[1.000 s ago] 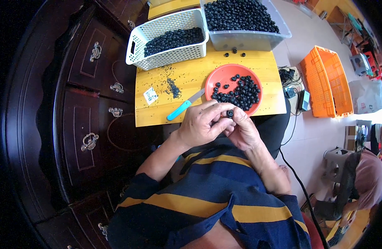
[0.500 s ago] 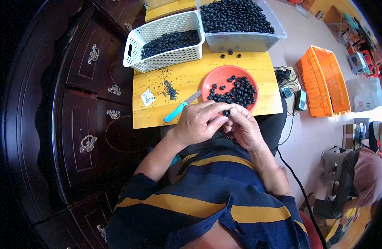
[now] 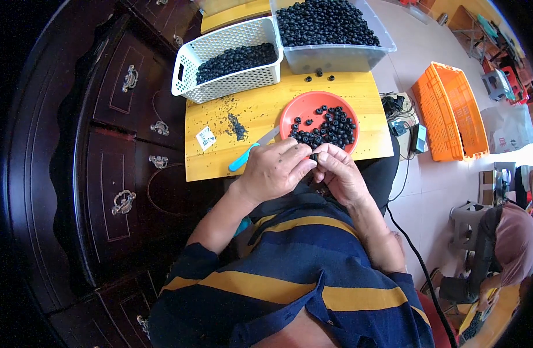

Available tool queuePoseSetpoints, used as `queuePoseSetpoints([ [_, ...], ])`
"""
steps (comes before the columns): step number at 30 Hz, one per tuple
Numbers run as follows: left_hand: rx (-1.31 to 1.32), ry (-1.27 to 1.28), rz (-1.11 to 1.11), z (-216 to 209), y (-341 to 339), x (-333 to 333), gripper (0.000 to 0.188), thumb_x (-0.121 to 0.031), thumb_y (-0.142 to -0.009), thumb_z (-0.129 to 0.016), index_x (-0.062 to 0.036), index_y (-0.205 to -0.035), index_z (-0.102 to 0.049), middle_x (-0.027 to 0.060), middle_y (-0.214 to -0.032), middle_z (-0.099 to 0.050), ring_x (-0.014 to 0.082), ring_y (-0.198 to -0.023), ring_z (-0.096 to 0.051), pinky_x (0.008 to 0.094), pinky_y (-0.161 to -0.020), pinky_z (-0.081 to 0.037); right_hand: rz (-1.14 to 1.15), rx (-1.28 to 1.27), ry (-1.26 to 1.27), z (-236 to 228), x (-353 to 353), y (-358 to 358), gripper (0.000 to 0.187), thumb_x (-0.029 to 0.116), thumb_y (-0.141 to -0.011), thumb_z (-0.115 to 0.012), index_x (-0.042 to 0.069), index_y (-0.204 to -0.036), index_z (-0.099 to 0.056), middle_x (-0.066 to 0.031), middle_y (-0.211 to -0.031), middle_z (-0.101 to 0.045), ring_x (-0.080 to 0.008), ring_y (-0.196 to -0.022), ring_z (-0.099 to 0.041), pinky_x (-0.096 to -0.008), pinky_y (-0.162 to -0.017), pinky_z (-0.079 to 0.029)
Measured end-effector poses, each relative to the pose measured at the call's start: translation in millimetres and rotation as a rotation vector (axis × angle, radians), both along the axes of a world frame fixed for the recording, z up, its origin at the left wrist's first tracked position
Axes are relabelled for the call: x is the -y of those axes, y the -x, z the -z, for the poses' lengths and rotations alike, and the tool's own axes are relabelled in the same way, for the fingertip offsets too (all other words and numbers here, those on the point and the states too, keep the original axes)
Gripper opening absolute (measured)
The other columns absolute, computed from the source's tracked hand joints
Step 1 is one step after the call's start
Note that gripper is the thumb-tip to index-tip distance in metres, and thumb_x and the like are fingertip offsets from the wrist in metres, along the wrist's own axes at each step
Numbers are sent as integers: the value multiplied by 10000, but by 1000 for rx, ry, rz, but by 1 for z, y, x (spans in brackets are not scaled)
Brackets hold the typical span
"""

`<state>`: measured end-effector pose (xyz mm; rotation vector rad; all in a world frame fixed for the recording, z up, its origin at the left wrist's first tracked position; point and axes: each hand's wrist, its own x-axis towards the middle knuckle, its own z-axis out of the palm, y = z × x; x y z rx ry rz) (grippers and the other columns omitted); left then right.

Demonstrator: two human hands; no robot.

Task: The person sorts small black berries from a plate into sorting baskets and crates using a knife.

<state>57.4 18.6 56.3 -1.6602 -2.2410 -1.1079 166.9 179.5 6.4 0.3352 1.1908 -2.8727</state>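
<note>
Between the fingertips of both hands is one small black ring-shaped part (image 3: 314, 156), mostly covered by the fingers. My left hand (image 3: 273, 168) pinches it from the left, and my right hand (image 3: 338, 173) from the right, thumb and forefinger closed on it. Just beyond my hands stands a round red bowl (image 3: 293, 107) with many similar black parts (image 3: 337, 124) heaped toward its right side. A knife with a turquoise handle (image 3: 243, 158) lies left of the bowl, its blade reaching the bowl's rim.
Behind the bowl, a white perforated basket (image 3: 237, 87) and a clear plastic bin (image 3: 339, 59) hold black parts. Black scraps (image 3: 237, 127) and a white paper piece (image 3: 206, 138) lie on the yellow table (image 3: 202, 165). Dark drawers flank the left. An orange crate (image 3: 446, 116) and another person (image 3: 513, 243) are at right.
The black part has turned slightly and is now more covered by my fingers. Both hands stay together in nearly the same place; the view has shifted a little.
</note>
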Motion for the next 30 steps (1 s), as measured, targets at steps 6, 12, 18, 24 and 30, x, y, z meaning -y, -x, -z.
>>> queuePoseSetpoints([
  [6, -78, 86, 19, 1, 4, 1, 185, -232, -921, -657, -87, -843, -574, 99, -763, -589, 334, -635, -619, 422, -551, -500, 37, -36, -66, 1, 8, -2, 153, 222, -974, -674, 75, -979, -633, 22, -825, -615, -78, -708, -555, -212, -654, -454],
  [12, 238, 41, 32, 11, -1, 0, 235, -233, -997, -581, -59, -848, -530, 136, -725, -585, 357, -646, -621, 424, -556, -476, 153, -112, -40, 5, 22, 1, 129, 196, -970, -681, 78, -972, -631, 16, -843, -623, -83, -747, -567, -232, -695, -470],
  [18, 408, -70, 0, 20, -5, 2, 272, -258, -1020, -557, -55, -843, -526, 145, -707, -586, 354, -645, -627, 418, -545, -457, 130, -118, -165, 7, 22, 2, 124, 195, -976, -673, 79, -987, -630, 17, -860, -632, -90, -765, -578, -244, -713, -481],
  [24, 354, -81, -69, 12, -2, 8, 235, -274, -956, -659, -49, -936, -598, 124, -769, -630, 304, -658, -658, 389, -564, -491, 83, -61, 274, 6, 26, 6, 144, 240, -969, -679, 117, -970, -604, 38, -820, -591, -83, -695, -528, -244, -665, -447],
  [30, 139, -122, -124, 9, -13, 3, 396, -148, -764, -813, -69, -1113, -643, 91, -946, -674, 276, -745, -697, 351, -625, -572, 86, 39, 368, 2, 25, 6, 144, 245, -954, -694, 143, -936, -593, 58, -770, -530, -57, -624, -420, -233, -597, -363],
])
